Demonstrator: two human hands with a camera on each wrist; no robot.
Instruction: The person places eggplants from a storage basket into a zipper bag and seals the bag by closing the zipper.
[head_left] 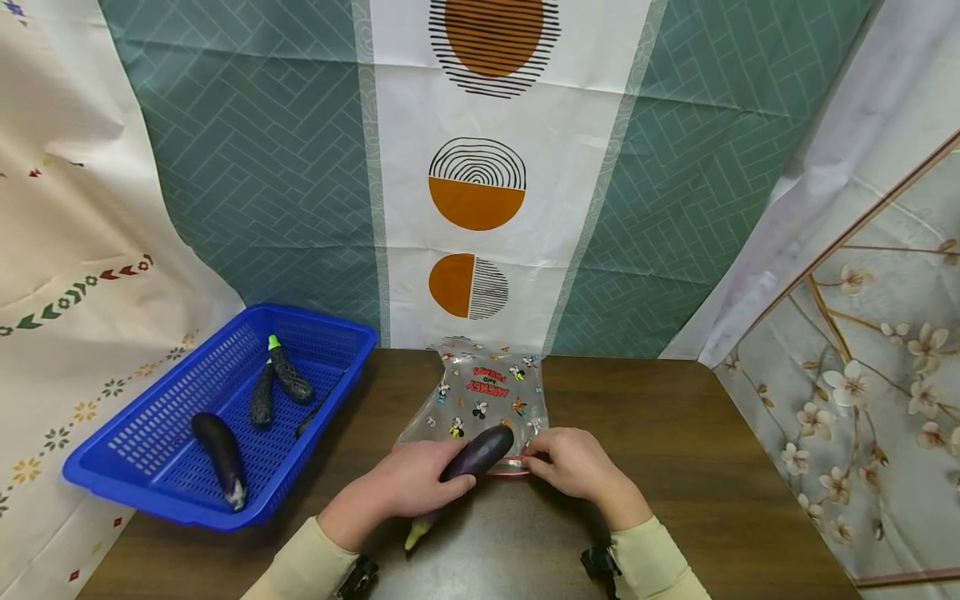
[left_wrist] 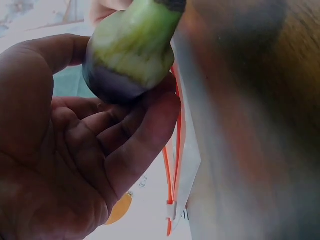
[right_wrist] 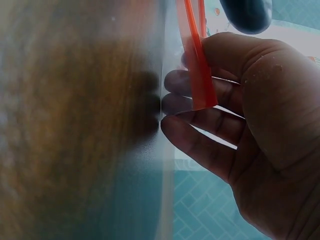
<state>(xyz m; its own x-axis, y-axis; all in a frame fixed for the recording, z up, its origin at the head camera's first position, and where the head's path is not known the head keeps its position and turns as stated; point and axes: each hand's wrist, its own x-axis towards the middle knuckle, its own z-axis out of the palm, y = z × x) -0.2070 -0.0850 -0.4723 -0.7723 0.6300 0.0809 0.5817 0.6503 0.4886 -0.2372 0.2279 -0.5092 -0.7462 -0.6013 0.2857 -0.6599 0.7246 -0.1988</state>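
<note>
My left hand (head_left: pixel 420 477) grips a dark purple eggplant (head_left: pixel 480 452) across its middle, the green stem pointing down toward me. In the left wrist view the eggplant's pale green cap (left_wrist: pixel 135 47) sits between thumb and fingers. The far end of the eggplant lies over a clear zip bag (head_left: pixel 483 392) printed with cartoon figures. At the bag's near right corner, my right hand (head_left: pixel 577 467) pinches the red zip edge (right_wrist: pixel 200 75) between thumb and fingers. A white slider (left_wrist: pixel 171 210) shows on the zip in the left wrist view.
A blue plastic basket (head_left: pixel 150 493) stands on the left of the brown wooden table (head_left: pixel 645 408). Inside it lie another eggplant (head_left: pixel 220 454), two dark wrinkled vegetables (head_left: pixel 288 375) and a thin dark piece along the right wall. A patterned cloth (head_left: pixel 480 242) hangs behind the table.
</note>
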